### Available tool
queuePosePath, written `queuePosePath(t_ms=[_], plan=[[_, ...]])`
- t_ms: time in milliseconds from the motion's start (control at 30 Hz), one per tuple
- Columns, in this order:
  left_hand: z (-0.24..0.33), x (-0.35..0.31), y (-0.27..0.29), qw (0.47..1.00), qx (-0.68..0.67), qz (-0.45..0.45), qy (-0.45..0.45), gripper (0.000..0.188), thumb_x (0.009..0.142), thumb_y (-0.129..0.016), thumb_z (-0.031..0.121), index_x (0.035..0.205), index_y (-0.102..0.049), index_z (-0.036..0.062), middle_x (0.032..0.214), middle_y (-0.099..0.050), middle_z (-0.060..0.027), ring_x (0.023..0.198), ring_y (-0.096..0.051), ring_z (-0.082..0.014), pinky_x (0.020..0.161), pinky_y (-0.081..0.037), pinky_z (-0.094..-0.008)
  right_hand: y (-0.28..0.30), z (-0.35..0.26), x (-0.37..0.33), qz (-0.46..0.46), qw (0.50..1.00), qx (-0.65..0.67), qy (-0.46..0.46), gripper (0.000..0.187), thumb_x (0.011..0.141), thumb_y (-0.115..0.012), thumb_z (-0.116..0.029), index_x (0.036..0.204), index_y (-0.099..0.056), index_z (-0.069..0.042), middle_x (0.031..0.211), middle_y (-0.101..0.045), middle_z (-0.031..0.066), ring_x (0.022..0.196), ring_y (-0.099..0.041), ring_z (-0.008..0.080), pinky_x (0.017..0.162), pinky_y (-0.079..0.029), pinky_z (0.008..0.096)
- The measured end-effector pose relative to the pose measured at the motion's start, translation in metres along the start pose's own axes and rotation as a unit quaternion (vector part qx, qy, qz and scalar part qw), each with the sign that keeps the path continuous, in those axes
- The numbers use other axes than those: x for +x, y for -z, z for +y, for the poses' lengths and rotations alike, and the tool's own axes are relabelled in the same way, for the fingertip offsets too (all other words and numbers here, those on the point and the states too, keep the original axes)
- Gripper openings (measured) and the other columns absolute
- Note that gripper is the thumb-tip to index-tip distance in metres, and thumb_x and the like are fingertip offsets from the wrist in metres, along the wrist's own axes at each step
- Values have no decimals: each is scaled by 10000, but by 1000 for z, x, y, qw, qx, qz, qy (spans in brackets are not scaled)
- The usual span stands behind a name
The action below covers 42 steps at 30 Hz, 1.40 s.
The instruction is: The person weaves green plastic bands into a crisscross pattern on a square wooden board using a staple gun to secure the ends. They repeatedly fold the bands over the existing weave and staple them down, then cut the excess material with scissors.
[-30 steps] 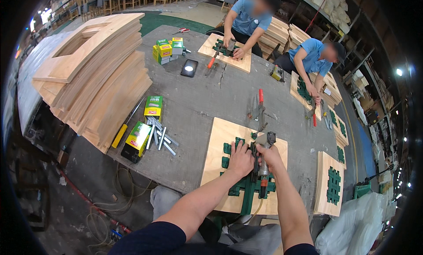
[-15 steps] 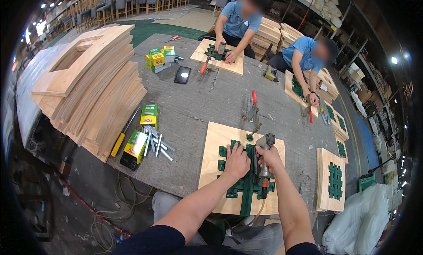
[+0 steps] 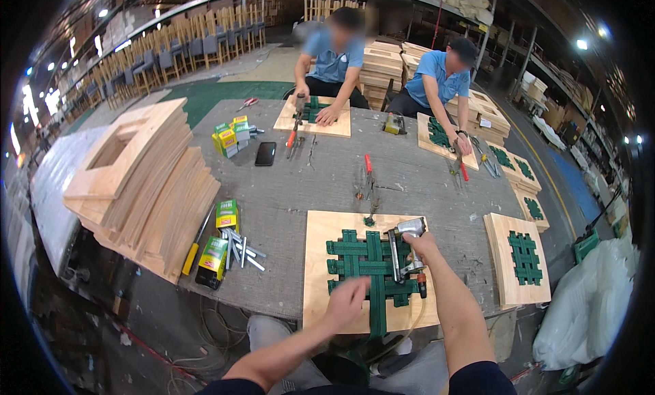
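Observation:
A square plywood panel (image 3: pixel 317 224) lies at the near edge of the table, with dark green webbing straps (image 3: pixel 368 249) woven across its middle. One long strap runs down past the panel's near edge. My right hand (image 3: pixel 421 245) grips a metal pneumatic staple gun (image 3: pixel 406 232) over the right side of the weave, its hose trailing toward me. Over the near left part of the straps is my left hand (image 3: pixel 349 301), smeared by motion. Whether its fingers hold anything is unclear.
A toggle clamp (image 3: pixel 368 180) with a red handle sits beyond the panel. To the left are staple boxes (image 3: pixel 213 253), loose staple strips (image 3: pixel 240 245), a yellow-handled screwdriver (image 3: pixel 191 257) and stacked wooden frames (image 3: pixel 147 204). Woven panels (image 3: pixel 513 258) are stacked at right. Two co-workers sit across.
My left hand has come off the top of the weave and moved toward me. The staple gun has swung round, tilting over the right side. The head view has tipped up.

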<state>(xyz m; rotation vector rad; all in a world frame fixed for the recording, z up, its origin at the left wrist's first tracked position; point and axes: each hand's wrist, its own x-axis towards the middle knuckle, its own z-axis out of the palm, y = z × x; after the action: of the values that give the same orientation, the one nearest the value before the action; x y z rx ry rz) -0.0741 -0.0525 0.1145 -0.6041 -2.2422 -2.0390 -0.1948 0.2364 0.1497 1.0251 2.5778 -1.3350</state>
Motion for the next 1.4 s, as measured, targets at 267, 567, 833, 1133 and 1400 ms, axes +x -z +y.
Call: queuePosePath(t_ms=[267,567,833,1133,1400], plan=[[-2,-181,26,883,-115,-270,367,591,1064,-600,305,1545,-440,0,1434,-605,-192,1325,-578,-243,1121,-445,-348,8,9,-20,86,971,-205,90,626,859,-758,-544,1098,-750,34,1098,-740,270,1040,-717,411,879,-560,464],[-9,-120,-33,916,-104,-213,324,541,1019,-672,383,1379,-623,-18,1338,-669,-112,1244,-591,-198,1083,-440,-333,34,52,-91,160,948,-48,272,390,913,-754,-338,1142,-730,-23,917,-732,146,830,-711,301,755,-563,420],[17,-120,-44,881,-149,-239,381,468,1106,-513,398,1144,-744,-8,1100,-757,-57,1000,-678,-152,944,-507,-310,2,122,-200,-190,964,177,51,427,1080,-525,-365,1203,-661,21,970,-738,123,787,-721,223,685,-578,373],[58,-197,-29,846,-88,-431,302,623,1078,-449,592,1046,-771,60,827,-625,44,754,-477,-101,697,-414,-290,-49,111,-242,-441,746,479,-138,504,1139,-338,-396,1338,-562,9,1097,-710,167,966,-703,308,810,-604,445],[33,-203,-5,841,224,-429,241,736,1033,-469,643,857,-705,-31,850,-711,-230,827,-678,-405,770,-512,-479,-91,117,-290,-284,845,436,-121,301,1138,-393,-299,1028,-548,-65,700,-450,-25,523,-337,93,474,-295,289]])
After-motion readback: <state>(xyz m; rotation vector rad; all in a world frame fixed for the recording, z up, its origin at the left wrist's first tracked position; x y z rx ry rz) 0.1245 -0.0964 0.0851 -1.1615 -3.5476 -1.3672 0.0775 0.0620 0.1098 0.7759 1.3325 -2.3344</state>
